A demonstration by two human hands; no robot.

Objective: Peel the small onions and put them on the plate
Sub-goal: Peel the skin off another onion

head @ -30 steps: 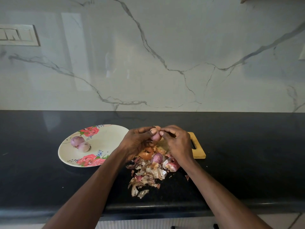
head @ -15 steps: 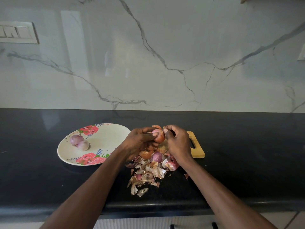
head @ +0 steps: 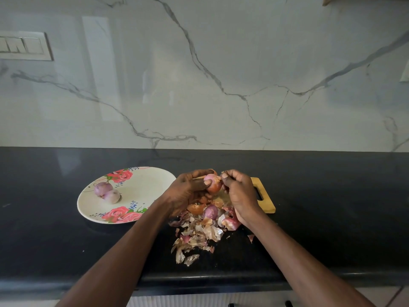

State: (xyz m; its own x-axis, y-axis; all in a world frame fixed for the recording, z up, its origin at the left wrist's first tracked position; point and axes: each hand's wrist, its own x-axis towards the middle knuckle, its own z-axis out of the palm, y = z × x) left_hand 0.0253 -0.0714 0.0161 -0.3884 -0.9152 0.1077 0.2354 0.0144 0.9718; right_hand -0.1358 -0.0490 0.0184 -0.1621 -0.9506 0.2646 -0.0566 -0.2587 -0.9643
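left hand (head: 188, 191) fingers grip onion (head: 213, 183) | right hand (head: 240, 191) fingers pinch its skin

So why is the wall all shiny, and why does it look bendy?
Head view: the glossy marble wall mirrors pale window light as soft blurry patches; the black counter shows faint glare too; the wide-angle lens bows the counter edge and the switch plate; the hands and onion look sharp.

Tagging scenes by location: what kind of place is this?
Most likely a home kitchen: a dark counter against a marble-look backsplash, with a floral plate of peeled onions and a wooden board.
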